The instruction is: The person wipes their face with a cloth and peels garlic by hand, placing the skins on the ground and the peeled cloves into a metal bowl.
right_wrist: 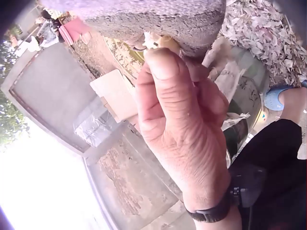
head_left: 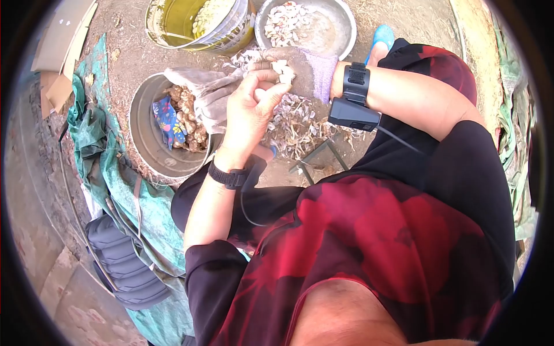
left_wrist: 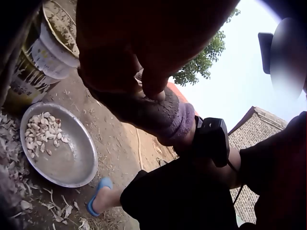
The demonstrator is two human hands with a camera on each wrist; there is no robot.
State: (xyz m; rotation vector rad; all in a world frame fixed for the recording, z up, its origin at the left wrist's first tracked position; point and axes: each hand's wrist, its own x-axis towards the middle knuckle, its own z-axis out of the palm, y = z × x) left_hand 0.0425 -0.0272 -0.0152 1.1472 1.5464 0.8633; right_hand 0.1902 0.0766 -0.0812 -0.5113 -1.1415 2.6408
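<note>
My bare left hand (head_left: 251,109) meets my right hand (head_left: 303,69), which wears a grey glove with a purple cuff. Pale garlic cloves (head_left: 284,70) lie in the gloved fingers. In the right wrist view, the left thumb and fingers pinch at a whitish clove (right_wrist: 160,42) against the glove. The left wrist view has the near left hand in dark shadow over the gloved hand, mostly hiding the piece between them. Below the hands, dry garlic skins (head_left: 300,124) cover the ground. A metal basin (head_left: 332,34) holds several peeled cloves.
A bucket (head_left: 144,130) at the left contains garlic bulbs (head_left: 184,112) and a blue flowered cloth (head_left: 166,118); an empty grey glove (head_left: 210,98) hangs over its rim. A yellowish bucket (head_left: 231,34) with pale contents stands beyond. Green sheeting (head_left: 121,173) lies at the left.
</note>
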